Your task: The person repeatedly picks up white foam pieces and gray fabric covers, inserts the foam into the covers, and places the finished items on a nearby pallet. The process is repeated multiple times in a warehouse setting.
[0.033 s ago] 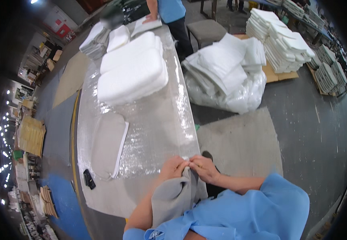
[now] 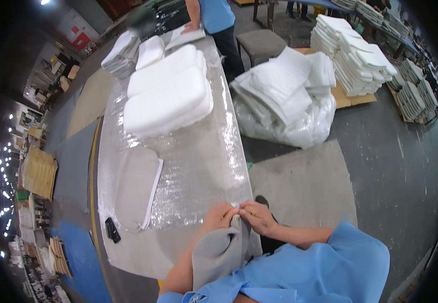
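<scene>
Both your left hand (image 2: 220, 216) and your right hand (image 2: 258, 217) are closed, fingertips pinched together on the upper end of the grey cloth (image 2: 214, 255), with a scrap of white showing between them. The cloth hangs just below your hands, bunched and folded toward your body, along the inside of your left forearm, so the work on this piece looks partly done at best: its top end is gathered in your grip, and the rest is neither spread nor laid down. Beyond your hands to the left, a flat grey piece (image 2: 135, 187) with a white edge lies on the table (image 2: 188, 166), untouched; it looks neater than the one you hold (whether it is finished, you cannot tell from here). A small black object (image 2: 112, 230) sits left of your hands, beside that piece. Farther ahead of them, the white pads (image 2: 166, 103) are stacked on the table, out of your reach for now and apart from any grey piece. What remains, as far as shows, is most of the cloth's length, loose below your fingers; how much is fastened inside the folds stays hidden.
</scene>
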The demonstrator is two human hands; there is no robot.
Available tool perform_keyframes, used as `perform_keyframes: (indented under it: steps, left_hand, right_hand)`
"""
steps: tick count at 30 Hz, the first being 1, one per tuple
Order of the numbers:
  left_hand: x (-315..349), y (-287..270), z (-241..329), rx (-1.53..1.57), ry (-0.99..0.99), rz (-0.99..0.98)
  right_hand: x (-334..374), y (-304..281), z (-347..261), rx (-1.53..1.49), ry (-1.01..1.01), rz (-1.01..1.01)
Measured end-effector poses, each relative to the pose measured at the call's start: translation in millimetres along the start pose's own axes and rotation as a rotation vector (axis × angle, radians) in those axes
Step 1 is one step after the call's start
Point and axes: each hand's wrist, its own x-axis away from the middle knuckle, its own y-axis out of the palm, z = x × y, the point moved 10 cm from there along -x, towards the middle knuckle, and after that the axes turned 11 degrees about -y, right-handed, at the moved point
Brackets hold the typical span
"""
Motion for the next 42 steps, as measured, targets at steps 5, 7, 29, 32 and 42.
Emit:
perform_keyframes:
  steps: [5,7,29,32,42]
  left_hand:
    - [-25,4,-24,0.196,-0.061,-0.025]
    - [-31,12,-45,0.378,-0.193,-0.094]
    - [5,125,-29,0.65,-0.492,-0.57]
    - [-8,126,-36,0.561,-0.449,-0.585]
    - [-50,136,-62,0.178,-0.244,-0.485]
  right_hand:
    - [-14,2,31,-0.168,0.214,0.083]
    - [-13,8,47,-0.237,0.269,0.09]
    - [125,27,126,-0.605,0.764,0.3]
    - [135,32,139,-0.764,0.909,0.618]
    - [133,51,186,-0.877,1.164,0.833]
